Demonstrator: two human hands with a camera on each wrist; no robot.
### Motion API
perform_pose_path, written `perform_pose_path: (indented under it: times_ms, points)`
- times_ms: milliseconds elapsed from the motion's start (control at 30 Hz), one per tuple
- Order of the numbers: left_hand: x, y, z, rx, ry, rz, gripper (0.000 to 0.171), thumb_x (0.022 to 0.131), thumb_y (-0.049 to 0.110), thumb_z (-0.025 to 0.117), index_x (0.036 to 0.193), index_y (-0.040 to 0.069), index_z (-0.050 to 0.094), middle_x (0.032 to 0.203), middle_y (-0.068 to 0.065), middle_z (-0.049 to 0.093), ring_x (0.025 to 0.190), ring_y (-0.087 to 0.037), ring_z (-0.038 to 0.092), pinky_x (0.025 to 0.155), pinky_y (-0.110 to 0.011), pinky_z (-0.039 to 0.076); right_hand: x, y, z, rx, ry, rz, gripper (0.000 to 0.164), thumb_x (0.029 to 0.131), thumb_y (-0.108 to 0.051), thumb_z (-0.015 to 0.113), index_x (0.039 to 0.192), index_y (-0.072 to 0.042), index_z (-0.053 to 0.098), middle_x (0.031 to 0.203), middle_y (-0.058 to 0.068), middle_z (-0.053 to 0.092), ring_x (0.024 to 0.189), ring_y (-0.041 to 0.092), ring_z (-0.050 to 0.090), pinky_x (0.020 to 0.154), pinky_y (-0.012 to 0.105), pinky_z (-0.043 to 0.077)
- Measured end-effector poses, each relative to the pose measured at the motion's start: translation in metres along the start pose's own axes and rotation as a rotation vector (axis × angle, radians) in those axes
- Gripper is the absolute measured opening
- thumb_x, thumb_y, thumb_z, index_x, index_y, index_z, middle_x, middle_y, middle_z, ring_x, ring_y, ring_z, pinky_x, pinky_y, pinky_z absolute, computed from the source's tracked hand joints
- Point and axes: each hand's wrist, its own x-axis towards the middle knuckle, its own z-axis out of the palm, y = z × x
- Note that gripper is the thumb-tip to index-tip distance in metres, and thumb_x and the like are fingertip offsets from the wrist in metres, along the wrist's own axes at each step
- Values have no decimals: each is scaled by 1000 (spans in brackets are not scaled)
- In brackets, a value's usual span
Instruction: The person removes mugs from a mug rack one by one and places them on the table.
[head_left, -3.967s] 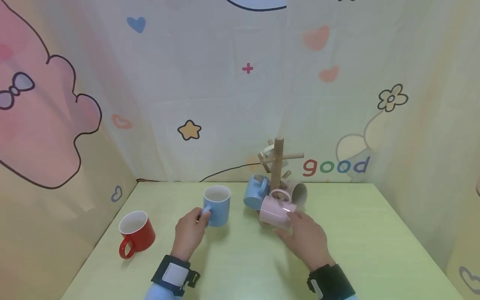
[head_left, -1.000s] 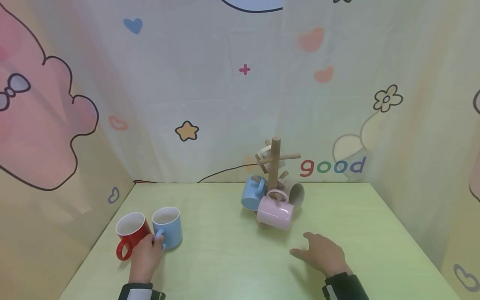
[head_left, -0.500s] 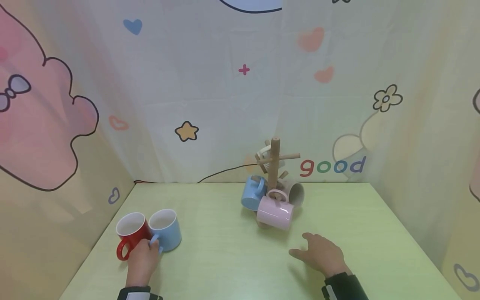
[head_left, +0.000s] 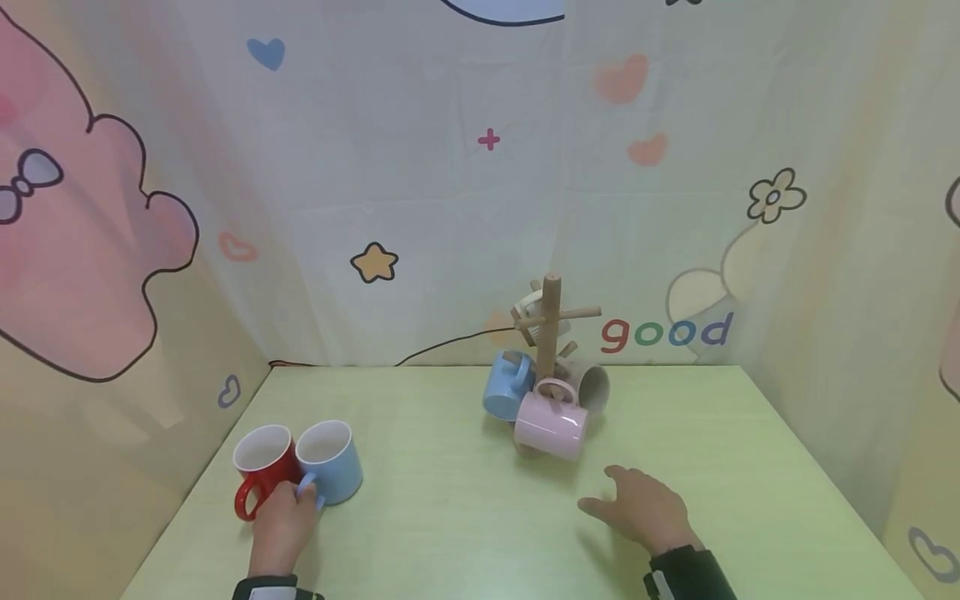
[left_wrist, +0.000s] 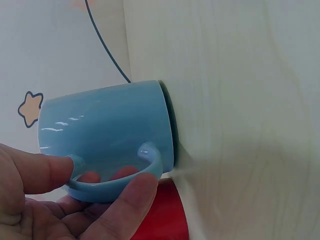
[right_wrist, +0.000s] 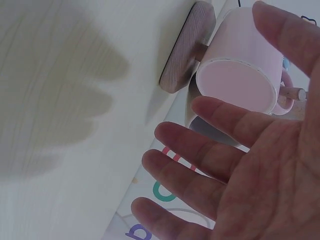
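Note:
My left hand [head_left: 283, 523] grips the handle of a light blue mug [head_left: 333, 467], which stands upright on the table at the left. Close beside that mug, on its left, is a red mug [head_left: 272, 458] with its handle towards me. In the left wrist view, thumb and fingers curl round the handle of the blue mug [left_wrist: 107, 130]. My right hand [head_left: 645, 510] hovers over the table with fingers spread, holding nothing. Nearest to it hangs a pink mug [head_left: 551, 425] on a wooden mug tree [head_left: 550, 333]; the right wrist view shows the pink mug's base [right_wrist: 237, 85].
Also on the mug tree hang another blue mug [head_left: 508, 387], a greyish mug [head_left: 592, 390] and a white one high at the back, partly hidden. The pale green table [head_left: 450, 533] ends at a printed curtain [head_left: 420, 167]. A thin cable [head_left: 450, 340] runs along the back.
My left hand carried the blue mug leftward from mid-table to beside the red mug, shifting it slightly closer lately. My right hand let go of the pink mug and drew back to the right.

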Motion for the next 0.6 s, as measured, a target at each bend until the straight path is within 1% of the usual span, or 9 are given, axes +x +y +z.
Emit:
perform_pose_path:
  times_ms: [133,233,467,600]
  points:
    - [0,-3,0,1,-7,-6,29,101,16,48,95,-12,51,80,-20,55,75,-33,53,67,-41,42,1,1,2,-3,3,-7,74,81,-57,70,127,1,61,120,25,64,113,44,58,86,59,49]
    - [2,-5,0,-2,-31,-29,30,101,17,48,98,-13,50,81,-20,54,75,-32,52,67,-41,42,2,1,3,-2,-2,-6,74,81,-57,70,127,1,61,120,25,64,114,44,58,86,59,49]
    - [1,-5,-1,19,-17,-5,28,99,15,48,96,-12,52,77,-18,54,72,-31,52,63,-38,40,3,0,3,-4,-18,-2,75,81,-58,70,127,1,61,120,25,64,114,44,58,87,59,49]
    - [1,-3,-2,32,-14,-22,29,100,16,49,97,-13,53,79,-19,56,73,-32,53,64,-40,41,3,1,4,-1,-17,-2,75,81,-59,70,127,1,61,119,24,64,113,44,59,87,59,49]
